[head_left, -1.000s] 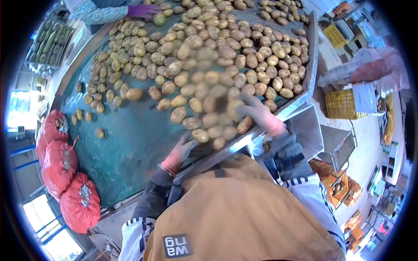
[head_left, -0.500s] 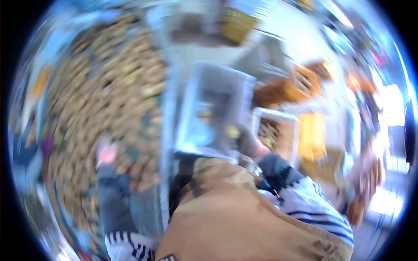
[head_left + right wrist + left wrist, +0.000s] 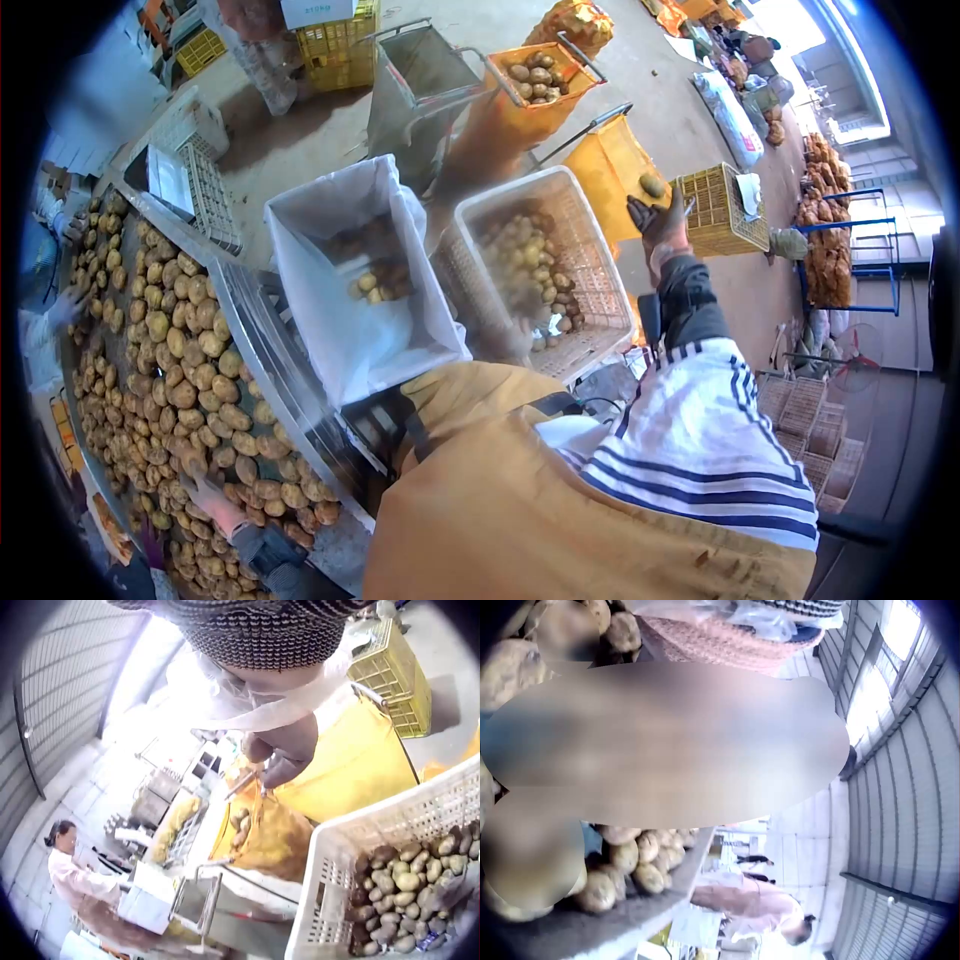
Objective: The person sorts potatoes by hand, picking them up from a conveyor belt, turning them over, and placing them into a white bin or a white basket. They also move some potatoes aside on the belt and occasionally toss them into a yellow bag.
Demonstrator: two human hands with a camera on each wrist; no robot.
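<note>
My right hand (image 3: 660,228), in a dark-fingered glove, reaches out over the containers on the right with its fingers spread. A potato (image 3: 652,185) is just beyond its fingertips, in front of a yellow-orange mesh bag (image 3: 603,165). In the right wrist view the potato (image 3: 256,748) overlaps the edge of the gloved hand (image 3: 289,754). My left hand (image 3: 212,502), gloved with a pink cuff, lies low over the potato pile (image 3: 190,350) on the sorting table. A blurred patch covers its fingers in the left wrist view, so I cannot tell whether they hold a potato.
Beside the table's metal edge (image 3: 275,345) stands a white-lined bin (image 3: 325,225) with a few potatoes inside. A white crate (image 3: 600,270) of potatoes is next to it. Behind are an orange bag (image 3: 480,140) of potatoes, a grey bag (image 3: 410,100) and a yellow crate (image 3: 720,208).
The view has turned right, from the table to the bins. My right hand has moved off the table, past the white crate, to the yellow-orange bag. My left hand stays over the potatoes.
</note>
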